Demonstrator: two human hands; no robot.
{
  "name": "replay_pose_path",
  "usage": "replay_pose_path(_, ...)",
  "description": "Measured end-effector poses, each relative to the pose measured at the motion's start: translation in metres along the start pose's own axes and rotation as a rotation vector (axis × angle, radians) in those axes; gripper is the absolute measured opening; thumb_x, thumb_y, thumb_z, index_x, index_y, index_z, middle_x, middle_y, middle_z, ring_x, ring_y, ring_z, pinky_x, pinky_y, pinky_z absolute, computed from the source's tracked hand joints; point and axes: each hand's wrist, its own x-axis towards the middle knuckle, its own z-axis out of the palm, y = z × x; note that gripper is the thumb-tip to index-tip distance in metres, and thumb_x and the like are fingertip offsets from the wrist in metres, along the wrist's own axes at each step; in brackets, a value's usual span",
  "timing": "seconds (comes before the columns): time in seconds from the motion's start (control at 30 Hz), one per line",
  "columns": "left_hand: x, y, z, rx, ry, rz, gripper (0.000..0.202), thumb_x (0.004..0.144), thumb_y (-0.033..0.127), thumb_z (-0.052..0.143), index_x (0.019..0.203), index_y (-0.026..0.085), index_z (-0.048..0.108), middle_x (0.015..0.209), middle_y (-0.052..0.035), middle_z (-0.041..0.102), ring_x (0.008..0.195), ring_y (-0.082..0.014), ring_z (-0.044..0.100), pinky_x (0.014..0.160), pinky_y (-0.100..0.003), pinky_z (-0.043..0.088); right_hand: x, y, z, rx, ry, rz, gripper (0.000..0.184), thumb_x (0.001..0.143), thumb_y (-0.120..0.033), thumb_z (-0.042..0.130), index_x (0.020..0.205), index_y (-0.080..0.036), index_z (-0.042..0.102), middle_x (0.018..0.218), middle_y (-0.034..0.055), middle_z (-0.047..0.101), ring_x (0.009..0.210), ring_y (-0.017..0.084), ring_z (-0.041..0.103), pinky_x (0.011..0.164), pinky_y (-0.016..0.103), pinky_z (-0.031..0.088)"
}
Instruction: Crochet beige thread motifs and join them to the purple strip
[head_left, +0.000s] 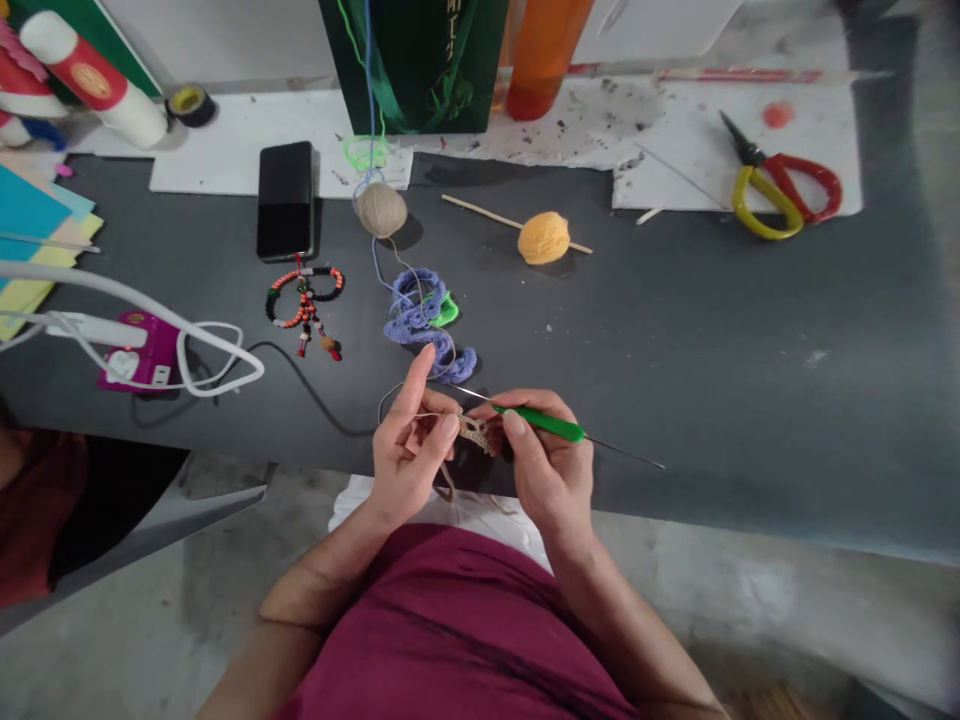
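1. At the far left of the counter, coloured paper sheets lie in a loose stack, with a white and red bottle behind them.
2. A purple power block sits nearby, a white cable looping over it.
3. Next come a small roll of tape, a black phone lying flat, and, just in front of the phone, a beaded bracelet.
4. A beige yarn ball rests farther right, a thin strand leaving its lower side; a dark green bag stands behind it.
5. The left hand has its index finger raised, while the thumb and other fingers pinch the beige crochet piece at its left end.
6. A purple crochet strip lies curled on the counter just beyond the left hand, with a bit of bright green beside it.
7. The beige piece is between the two hands, near the counter's front edge.
8. The right hand has thumb and index finger closed on the green handle of a crochet hook; its metal tip points away to the left. Whether the tip touches the piece, I cannot tell.
9. Beyond this hand, a yellow yarn ball lies on a thin stick; an orange bottle stands behind.
10. At the right, scissors with red and yellow handles lie with blades spread little, if at all.
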Motion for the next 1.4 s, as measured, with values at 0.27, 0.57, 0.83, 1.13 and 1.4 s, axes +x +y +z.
replay_pose_path(0.27,0.0,0.005,0.0,0.032,0.051,0.024,0.049,0.105,0.028,0.061,0.152,0.04,0.059,0.087,0.0027,0.072,0.059,-0.006,0.057,0.055,-0.015,0.052,0.004,0.003,0.002,0.063,0.009,0.07,0.024,0.08,-0.036,0.091,0.093,-0.025,0.073,0.078,-0.0023,0.077,0.06,0.013,0.073,0.059,0.025,0.063)
replay_pose_path(0.57,0.009,0.007,-0.012,0.161,0.257,0.064,0.037,0.109,0.031,0.056,0.143,0.029,0.069,0.083,-0.0012,0.08,0.064,-0.0114,0.069,0.067,-0.024,0.06,0.006,0.003,-0.002,0.074,0.029,0.05,0.022,0.079,-0.032,0.091,0.089,-0.025,0.074,0.076,-0.0026,0.077,0.058,0.012,0.072,0.057,0.024,0.063)
replay_pose_path(0.83,0.021,0.013,-0.028,0.21,0.4,0.092,0.034,0.107,0.033,0.059,0.137,0.027,0.074,0.079,-0.0005,0.078,0.061,-0.011,0.065,0.062,-0.024,0.055,0.006,0.002,-0.003,0.069,0.029,0.055,0.024,0.079,-0.035,0.092,0.09,-0.024,0.073,0.076,-0.0018,0.077,0.058,0.013,0.072,0.058,0.025,0.063)
replay_pose_path(1.13,0.011,0.022,-0.016,0.141,-0.037,-0.127,0.053,0.103,0.043,0.064,0.154,0.029,0.058,0.104,-0.0062,0.077,0.096,-0.0207,0.072,0.089,-0.036,0.059,0.006,-0.004,0.002,-0.018,0.021,0.031,0.021,0.081,-0.033,0.089,0.091,-0.024,0.074,0.077,-0.0007,0.078,0.059,0.014,0.074,0.058,0.025,0.065)
replay_pose_path(1.4,0.009,0.02,-0.009,0.13,-0.044,-0.176,0.065,0.096,0.042,0.075,0.157,0.035,0.054,0.107,-0.0049,0.069,0.08,-0.0155,0.066,0.078,-0.032,0.061,0.005,-0.004,0.005,-0.062,0.063,-0.032,0.017,0.081,-0.027,0.088,0.092,-0.025,0.075,0.081,-0.0007,0.079,0.063,0.014,0.075,0.062,0.026,0.067)
